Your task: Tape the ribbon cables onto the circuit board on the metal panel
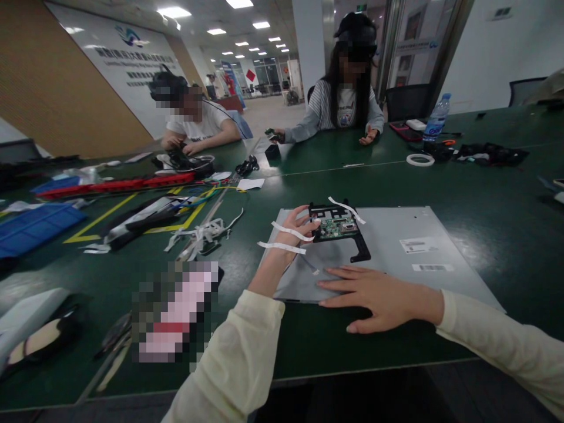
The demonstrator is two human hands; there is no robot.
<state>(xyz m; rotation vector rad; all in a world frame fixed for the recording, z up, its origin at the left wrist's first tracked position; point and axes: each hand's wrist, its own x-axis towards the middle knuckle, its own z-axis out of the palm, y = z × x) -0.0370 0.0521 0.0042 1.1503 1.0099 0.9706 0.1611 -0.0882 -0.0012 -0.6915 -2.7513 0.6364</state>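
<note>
A flat grey metal panel (388, 235) with white labels lies on the table in front of me. Over its left part is a black plastic bracket (362, 244) carrying a green circuit board (333, 228). My left hand (296, 224) grips the bracket's left edge, its thumb by the board. White tape strips (282, 248) cling to that hand and wrist, and another tape strip (352, 211) sits on the bracket's far edge. Resting flat with fingers spread, my right hand (374, 296) touches the panel's near edge. A thin grey cable (308, 265) shows between both hands.
Crumpled white strips (203, 236) and a pink blurred-out object (180, 317) lie left. Further left are a blue tray (39, 228) and red strips (118, 185). Two people sit opposite. A tape roll (420, 160) and water bottle (436, 120) stand back right.
</note>
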